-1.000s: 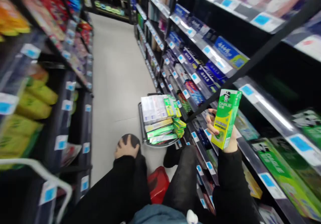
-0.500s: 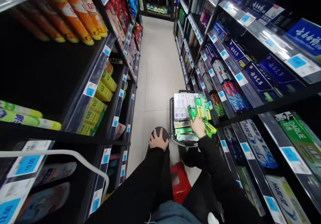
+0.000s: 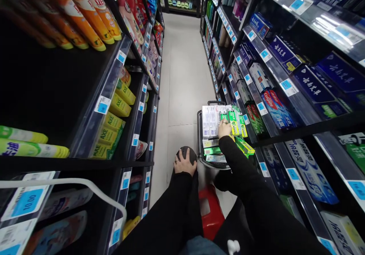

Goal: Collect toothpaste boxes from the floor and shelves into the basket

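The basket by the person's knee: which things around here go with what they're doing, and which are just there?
In use:
- basket
- right hand, at a green box in it
- white boxes in the basket

Just about, it seems:
- yellow AXE boxes, left shelf
- orange bottles, left shelf
- red plastic object, on the floor

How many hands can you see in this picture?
2: the bare left hand rests on a dark-trousered knee, and the bare right hand is at a green rectangular cardboard box in the black-rimmed basket. No others show.
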### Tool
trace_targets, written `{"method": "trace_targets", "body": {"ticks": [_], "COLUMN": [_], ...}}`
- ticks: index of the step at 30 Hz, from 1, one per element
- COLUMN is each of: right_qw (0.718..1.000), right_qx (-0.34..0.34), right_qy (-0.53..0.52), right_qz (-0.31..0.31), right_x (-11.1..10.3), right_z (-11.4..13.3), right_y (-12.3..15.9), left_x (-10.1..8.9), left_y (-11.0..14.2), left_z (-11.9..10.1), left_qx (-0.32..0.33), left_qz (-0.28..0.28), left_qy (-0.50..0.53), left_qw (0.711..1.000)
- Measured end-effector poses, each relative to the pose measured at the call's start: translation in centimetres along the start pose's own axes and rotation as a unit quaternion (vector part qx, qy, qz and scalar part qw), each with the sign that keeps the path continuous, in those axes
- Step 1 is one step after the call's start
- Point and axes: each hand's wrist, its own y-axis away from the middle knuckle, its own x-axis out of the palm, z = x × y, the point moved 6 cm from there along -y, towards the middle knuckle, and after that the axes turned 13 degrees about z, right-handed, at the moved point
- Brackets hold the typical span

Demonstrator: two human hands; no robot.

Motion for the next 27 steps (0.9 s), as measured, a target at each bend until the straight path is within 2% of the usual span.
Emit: {"method": "trace_targets", "body": {"ticks": [8,11,14,16,18,19,21,23,25,27], "right_qw": [0.999,0.998,0.996,0.992,0.977,0.969,0.963,0.966,0.967,0.968], "right_qx": [-0.01,-0.018,-0.014,0.043,0.14,0.187,0.244,0.243,0.213,0.181], "right_qy": [-0.038,-0.063,-0.074,-0.08,-0.087,-0.089,-0.089,-0.082,-0.067,-0.055], "right_qz": [0.003,-0.005,-0.041,-0.088,-0.133,-0.136,-0.075,0.033,0.124,0.162], "right_x": [-0.6,-1.7,-2.7,-3.0,-2.8,-2.3,-0.5,1.7,3.5,4.4], "right_z": [-0.7,-0.5,-1.1,-3.5,-7.5,-9.7,-13.6,-16.1,-17.2,-17.4], "right_y": [-1.4,-0.8,1.0,2.6,4.2,4.8,4.9,4.3,3.6,3.3], "left_x": [0.0,0.0,0.0,0.0,0.0,-0.1,-0.1,-0.2,-0.2,-0.3], "left_y": [0.1,0.1,0.0,0.0,0.0,0.0,0.0,0.0,0.1,0.1], "left_z": [0.1,-0.1,0.0,0.0,0.0,-0.1,-0.2,-0.4,-0.5,-0.5], "left_qx": [0.002,0.006,0.006,0.005,0.004,0.004,0.004,0.005,0.004,0.005], "left_qz": [-0.007,-0.011,-0.01,-0.008,-0.006,-0.004,-0.002,-0.003,-0.005,-0.002], "left_qy": [-0.002,-0.005,-0.006,-0.006,-0.006,-0.007,-0.008,-0.008,-0.005,-0.002], "left_qw": [1.0,1.0,1.0,1.0,1.0,1.0,1.0,1.0,1.0,1.0]}}
